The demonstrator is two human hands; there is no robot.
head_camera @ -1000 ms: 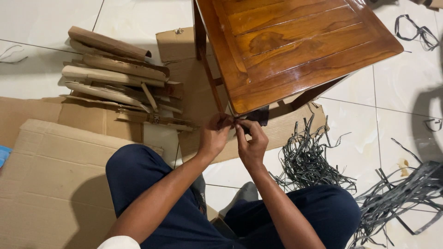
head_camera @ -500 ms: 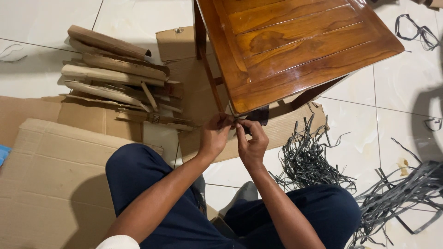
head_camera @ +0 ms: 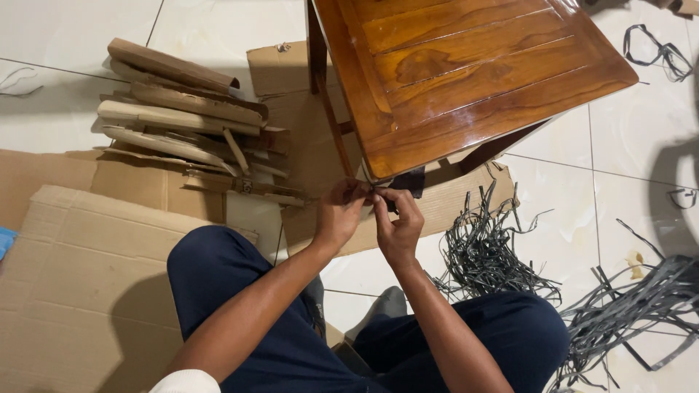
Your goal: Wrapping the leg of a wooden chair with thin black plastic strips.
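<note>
The person sits on the tiled floor [head_camera: 218,29] with both hands raised to the near corner of a glossy wooden table [head_camera: 466,73]. The left hand [head_camera: 338,215] and right hand [head_camera: 397,222] meet fingertip to fingertip — each pinched narrow on something small and dark at the table's edge; what exactly, I cannot tell. Flattened cardboard [head_camera: 80,262] lies to the left, a stack of folded cardboard pieces [head_camera: 182,124] beyond it — and loose grey strips [head_camera: 488,255] pile up to the right.
</note>
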